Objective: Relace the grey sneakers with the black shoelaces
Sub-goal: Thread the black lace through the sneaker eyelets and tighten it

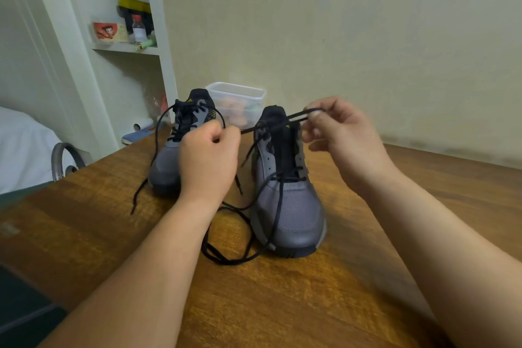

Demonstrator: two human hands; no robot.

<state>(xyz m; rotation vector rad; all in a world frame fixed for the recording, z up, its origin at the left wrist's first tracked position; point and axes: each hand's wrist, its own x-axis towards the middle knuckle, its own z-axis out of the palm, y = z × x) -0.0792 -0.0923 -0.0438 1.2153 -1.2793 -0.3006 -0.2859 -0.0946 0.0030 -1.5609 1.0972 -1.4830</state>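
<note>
Left grip (209, 155): raised above counter (84, 220), back upward, pinching black shoelace (271, 124). Right grip (339, 133): raised alongside, pinching same shoelace, stretched between both over nearer grey sneaker (293, 206). Farther grey sneaker (169, 164): behind left grip.

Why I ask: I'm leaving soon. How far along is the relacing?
The left sneaker looks laced to the top, its ends loose. Both the left hand and right hand pinch the lace of the right sneaker, crossed only through its lower eyelets. Left: its upper eyelets, and perhaps tying.
</note>
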